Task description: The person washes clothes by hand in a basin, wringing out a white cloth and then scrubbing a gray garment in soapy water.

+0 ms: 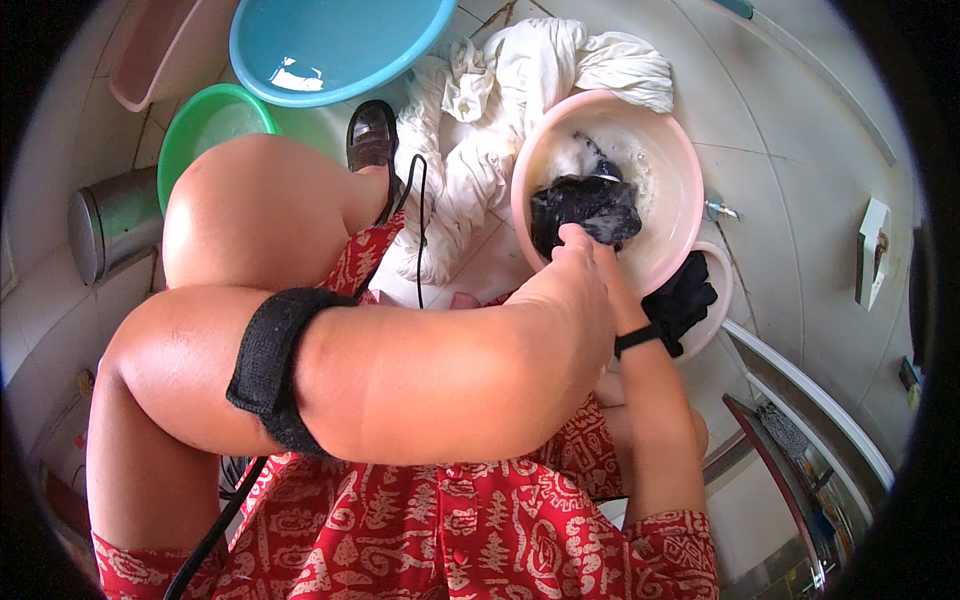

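Note:
A wet black cloth [581, 206] lies bunched in a pink plastic basin [684, 161] holding cloudy, sudsy water. My left hand [576, 244] reaches over the basin's near rim, closed on the near end of the cloth. Beside and partly behind it, my right hand [606, 259] also meets the cloth. The fingers of my right hand are mostly hidden, so their grip does not show. Twisted white fabric [480, 142] lies on the tiled floor left of the basin and touches its rim.
A smaller pink basin [720, 300] with black cloth [686, 300] stands close at right. Back left are a blue basin [337, 45] of water, a green basin [217, 97] and a metal cylinder [120, 217]. A metal tap [721, 211] juts out beyond the pink basin.

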Tool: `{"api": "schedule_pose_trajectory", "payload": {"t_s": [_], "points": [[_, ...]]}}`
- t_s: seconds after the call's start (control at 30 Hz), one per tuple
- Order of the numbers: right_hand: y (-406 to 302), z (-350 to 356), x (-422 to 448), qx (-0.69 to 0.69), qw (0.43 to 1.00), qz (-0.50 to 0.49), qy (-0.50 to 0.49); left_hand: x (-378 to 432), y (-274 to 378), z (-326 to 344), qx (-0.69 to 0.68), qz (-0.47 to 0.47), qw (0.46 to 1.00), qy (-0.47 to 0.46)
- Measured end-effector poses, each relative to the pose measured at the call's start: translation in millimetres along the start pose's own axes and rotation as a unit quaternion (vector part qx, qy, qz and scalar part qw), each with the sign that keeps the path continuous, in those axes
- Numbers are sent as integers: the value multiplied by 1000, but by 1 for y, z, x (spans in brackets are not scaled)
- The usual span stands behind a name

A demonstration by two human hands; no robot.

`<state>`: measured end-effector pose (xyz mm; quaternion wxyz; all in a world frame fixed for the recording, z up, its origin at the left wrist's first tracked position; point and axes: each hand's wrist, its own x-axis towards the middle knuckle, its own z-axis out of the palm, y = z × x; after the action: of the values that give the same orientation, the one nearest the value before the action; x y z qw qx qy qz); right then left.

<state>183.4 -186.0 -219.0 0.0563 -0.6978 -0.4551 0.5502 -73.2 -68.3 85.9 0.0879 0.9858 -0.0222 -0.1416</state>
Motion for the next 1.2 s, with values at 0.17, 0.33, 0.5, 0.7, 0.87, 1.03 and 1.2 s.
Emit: {"api": "schedule_pose_trajectory", "payload": {"t_s": [0.17,0.33,0.5,0.7,0.87,1.03,1.2], "points": [[6,29,50,-7,993,118,2,11,1,1,-39,3,993,-109],[-21,25,72,-177,970,165,-11,28,-5,1,-63,-8,988,-139],[-33,25,80,-218,961,168,4,34,-4,4,-64,-11,989,-132],[-11,17,69,-257,964,12,66,25,-12,0,-21,-15,995,-93],[36,-66,66,222,962,108,116,11,-7,-2,-49,-28,993,-106],[34,-61,62,164,939,204,223,11,-11,7,-71,-23,991,-109],[31,-24,80,223,901,245,282,9,-8,7,-79,-24,990,-113]]}}
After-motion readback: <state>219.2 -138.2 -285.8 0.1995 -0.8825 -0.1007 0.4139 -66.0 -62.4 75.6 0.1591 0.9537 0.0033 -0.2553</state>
